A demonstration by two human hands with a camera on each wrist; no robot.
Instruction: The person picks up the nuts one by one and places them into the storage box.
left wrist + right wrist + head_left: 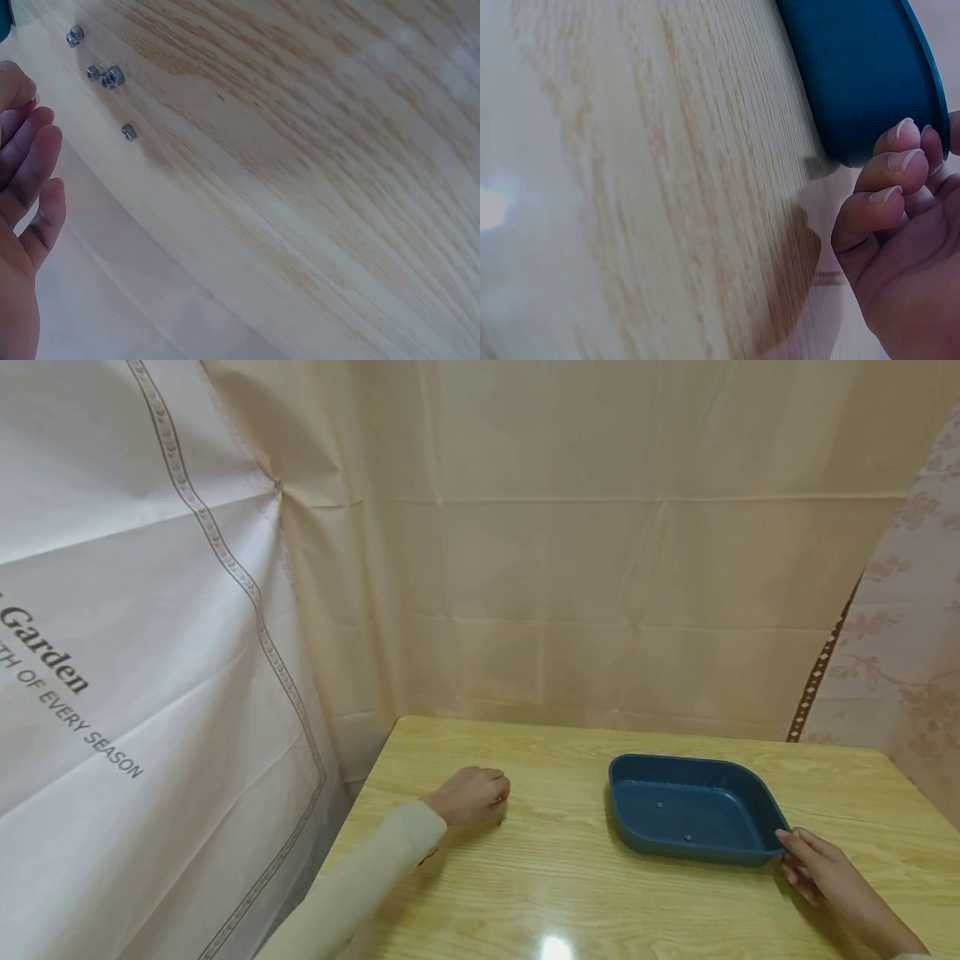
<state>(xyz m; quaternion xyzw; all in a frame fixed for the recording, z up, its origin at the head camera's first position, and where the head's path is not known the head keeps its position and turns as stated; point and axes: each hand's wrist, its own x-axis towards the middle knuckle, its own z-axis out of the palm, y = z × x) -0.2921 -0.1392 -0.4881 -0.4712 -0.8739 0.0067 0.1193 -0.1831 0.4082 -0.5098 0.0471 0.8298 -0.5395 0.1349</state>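
Observation:
My left hand (468,795) is low over the left part of the table, its fingers (41,161) bent. Several small metal nuts (112,76) lie on the wood close to those fingertips; in the head view they appear as a small dark cluster (502,820). I cannot tell whether thumb and forefinger pinch anything. At the right, my right hand (817,864) grips the near right corner of a blue rectangular tray (693,854), thumb on the rim and fingers (889,172) curled beneath. Two small nuts (687,837) sit apart on the tray's floor.
The light wood-grain table (555,877) runs back to a beige cloth (600,568). A white printed cloth (150,693) hangs along the left side, and a floral one (900,635) at the right. Glare (556,948) shines on the table's near part.

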